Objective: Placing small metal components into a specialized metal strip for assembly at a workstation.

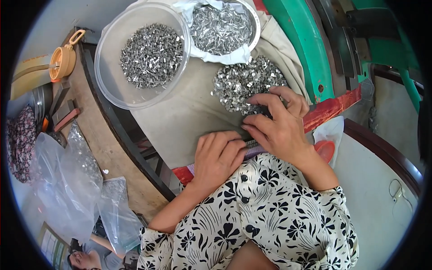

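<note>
Metal pile (243, 83) partly behind right hand (280, 126)

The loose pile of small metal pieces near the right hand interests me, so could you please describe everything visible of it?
The loose pile is a rough mound of many small, flat-looking, silvery pieces, shiny and apparently metal, lying at mixed angles. It spreads directly on the beige cloth, just below the lined bowl in the picture. Fingers of the right hand reach over its lower right edge; whether they touch it is hard to tell.
</note>
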Tool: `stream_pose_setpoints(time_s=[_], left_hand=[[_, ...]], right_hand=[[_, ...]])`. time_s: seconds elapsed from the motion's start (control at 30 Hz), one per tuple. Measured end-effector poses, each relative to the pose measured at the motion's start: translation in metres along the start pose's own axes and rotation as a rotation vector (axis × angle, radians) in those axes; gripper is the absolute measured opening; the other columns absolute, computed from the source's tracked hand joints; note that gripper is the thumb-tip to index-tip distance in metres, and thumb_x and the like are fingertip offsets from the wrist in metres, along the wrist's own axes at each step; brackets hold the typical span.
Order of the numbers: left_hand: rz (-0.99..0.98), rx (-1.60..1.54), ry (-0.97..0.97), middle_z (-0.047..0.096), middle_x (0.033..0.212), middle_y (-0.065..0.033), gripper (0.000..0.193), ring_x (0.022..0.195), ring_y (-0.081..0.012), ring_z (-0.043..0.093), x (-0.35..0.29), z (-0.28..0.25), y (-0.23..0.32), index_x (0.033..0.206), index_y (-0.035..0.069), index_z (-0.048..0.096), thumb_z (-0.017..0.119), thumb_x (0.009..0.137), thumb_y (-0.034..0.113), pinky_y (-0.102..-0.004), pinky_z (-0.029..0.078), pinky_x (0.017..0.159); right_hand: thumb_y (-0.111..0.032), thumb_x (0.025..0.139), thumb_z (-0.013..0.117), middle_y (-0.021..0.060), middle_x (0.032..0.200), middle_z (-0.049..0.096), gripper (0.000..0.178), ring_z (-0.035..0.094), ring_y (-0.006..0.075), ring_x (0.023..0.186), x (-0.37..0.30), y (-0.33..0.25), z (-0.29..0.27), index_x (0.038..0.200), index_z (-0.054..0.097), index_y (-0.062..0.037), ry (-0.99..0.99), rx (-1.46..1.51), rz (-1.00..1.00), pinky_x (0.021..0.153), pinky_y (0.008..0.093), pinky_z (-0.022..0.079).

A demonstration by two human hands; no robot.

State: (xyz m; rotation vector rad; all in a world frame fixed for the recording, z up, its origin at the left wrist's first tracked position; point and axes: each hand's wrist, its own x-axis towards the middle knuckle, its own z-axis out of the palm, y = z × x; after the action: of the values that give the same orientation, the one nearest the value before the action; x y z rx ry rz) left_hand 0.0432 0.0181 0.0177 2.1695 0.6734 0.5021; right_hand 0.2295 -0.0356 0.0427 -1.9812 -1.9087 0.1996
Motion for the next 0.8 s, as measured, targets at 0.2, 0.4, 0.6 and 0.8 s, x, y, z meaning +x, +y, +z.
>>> stream_pose_setpoints(time_s=[0.2, 0.4, 0.6, 0.8], left_hand=[[-0.073, -0.062, 0.005, 0.062, 0.107, -0.0048, 0.031, 0.093, -0.0261, 0.059, -0.009, -0.002, -0.001, 0.099, 0.008, 0.065, 0.08, 0.073, 0.013, -0.038, 0.044, 0.079], [-0.012, -0.026, -0.031, 0.063, 0.105, -0.0043, 0.024, 0.091, -0.025, 0.06, -0.006, -0.004, -0.001, 0.094, 0.009, 0.068, 0.079, 0.073, 0.012, -0.0372, 0.043, 0.078], [0.019, -0.003, 0.0, 0.065, 0.098, -0.0037, 0.023, 0.086, -0.0235, 0.06, -0.003, -0.002, 0.0, 0.091, 0.009, 0.07, 0.08, 0.071, 0.009, -0.0353, 0.043, 0.075], [-0.007, -0.002, -0.002, 0.065, 0.099, -0.0033, 0.023, 0.086, -0.0236, 0.06, -0.005, 0.0, -0.001, 0.09, 0.009, 0.068, 0.08, 0.071, 0.009, -0.0352, 0.043, 0.075]], right_hand=[[-0.023, 0.069, 0.08, -0.0049, 0.116, 0.062, 0.013, 0.046, 0.0285, 0.119, -0.005, -0.003, 0.004, 0.077, 0.071, -0.0171, 0.008, -0.009, 0.058, 0.094, 0.0436, 0.027], [-0.019, 0.068, 0.079, -0.0059, 0.116, 0.063, 0.013, 0.046, 0.0283, 0.119, -0.014, 0.0, 0.001, 0.08, 0.072, -0.0182, 0.003, 0.037, 0.086, 0.094, 0.0437, 0.027], [-0.022, 0.069, 0.079, -0.0082, 0.11, 0.064, 0.016, 0.047, 0.0279, 0.115, -0.045, -0.003, -0.001, 0.084, 0.075, -0.0211, -0.008, 0.168, 0.027, 0.096, 0.041, 0.028], [-0.017, 0.068, 0.081, -0.0021, 0.109, 0.064, 0.019, 0.045, 0.0294, 0.115, -0.04, 0.009, -0.006, 0.086, 0.075, -0.0197, 0.06, 0.086, 0.072, 0.098, 0.0402, 0.03]])
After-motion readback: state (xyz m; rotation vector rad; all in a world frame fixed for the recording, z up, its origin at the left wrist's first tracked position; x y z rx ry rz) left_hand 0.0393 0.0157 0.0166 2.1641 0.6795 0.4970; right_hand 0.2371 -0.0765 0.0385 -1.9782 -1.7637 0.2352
